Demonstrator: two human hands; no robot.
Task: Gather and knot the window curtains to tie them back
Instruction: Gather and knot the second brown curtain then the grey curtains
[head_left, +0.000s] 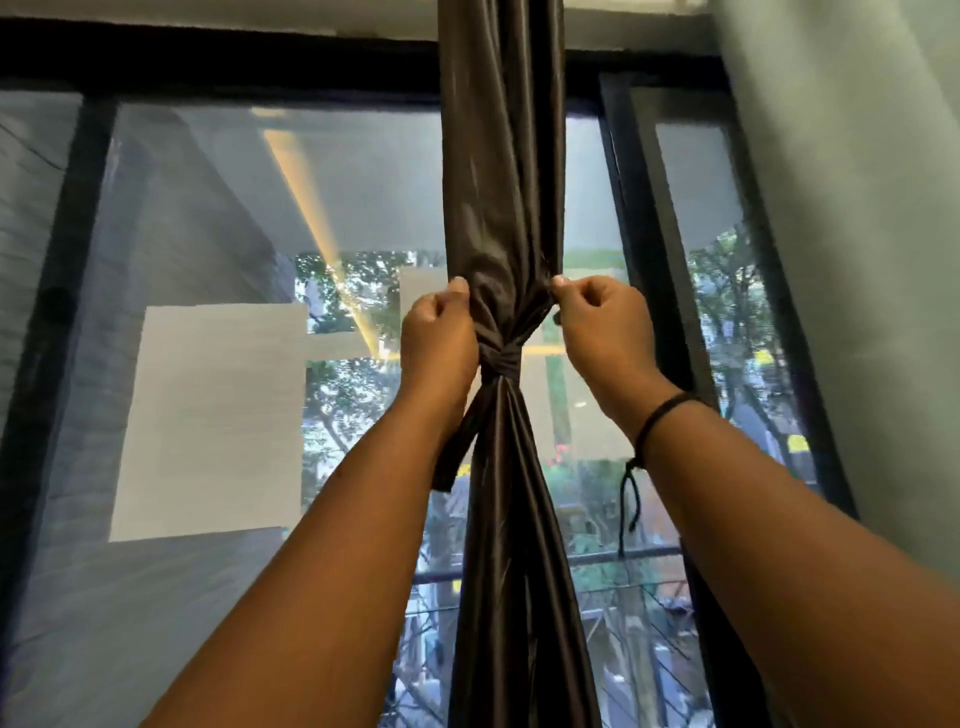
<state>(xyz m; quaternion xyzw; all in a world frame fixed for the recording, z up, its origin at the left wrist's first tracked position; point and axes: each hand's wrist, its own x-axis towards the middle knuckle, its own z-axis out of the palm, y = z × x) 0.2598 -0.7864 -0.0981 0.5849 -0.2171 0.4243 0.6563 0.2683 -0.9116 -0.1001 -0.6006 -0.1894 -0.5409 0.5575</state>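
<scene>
A dark brown satin curtain (501, 171) hangs gathered in a narrow column in front of the window. A tie band forms a knot (501, 361) around its middle, and one loose end (460, 447) dangles to the lower left. My left hand (439, 335) pinches the curtain's left edge just above the knot. My right hand (602, 327) pinches the right edge at the same height. Both arms reach up from below. A black cord bracelet (657, 418) circles my right wrist.
The black window frame (660, 270) stands behind the curtain, with mesh-covered glass (208, 291) to the left and trees outside. A pale wall (857, 208) rises at the right. A railing (613, 558) crosses outside, low down.
</scene>
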